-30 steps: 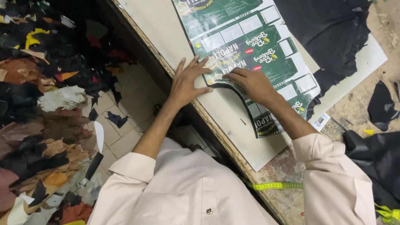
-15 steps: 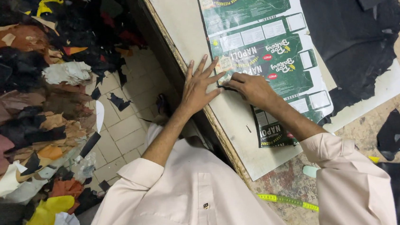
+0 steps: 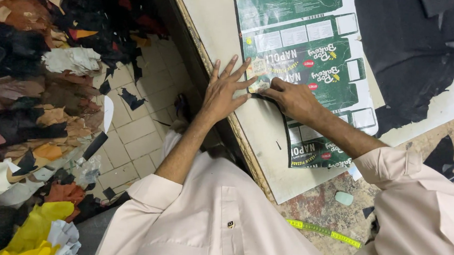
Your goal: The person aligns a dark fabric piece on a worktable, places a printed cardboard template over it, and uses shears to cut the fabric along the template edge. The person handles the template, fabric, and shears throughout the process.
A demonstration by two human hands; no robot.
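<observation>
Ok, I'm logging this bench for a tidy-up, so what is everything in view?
flattened printed carton: one, green and white, on the pale board
pale board: one, cream, along the bench edge
dark sheet: one, black, upper right of the bench
tape measure: one, yellow, near the bench edge
small block: one, pale green, beside the board
scrap pile: many, mixed colours, tiled floor at left
left hand: flat on the carton edge
right hand: fingers pressed to the carton

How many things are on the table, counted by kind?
Green printed cardboard sheet: 1
Pale board under it: 1
Black leather piece: 1
Yellow measuring tape: 1
Small pale green block: 1
Hands pressing on the sheet, left hand and right hand: 2
Total: 7
</observation>
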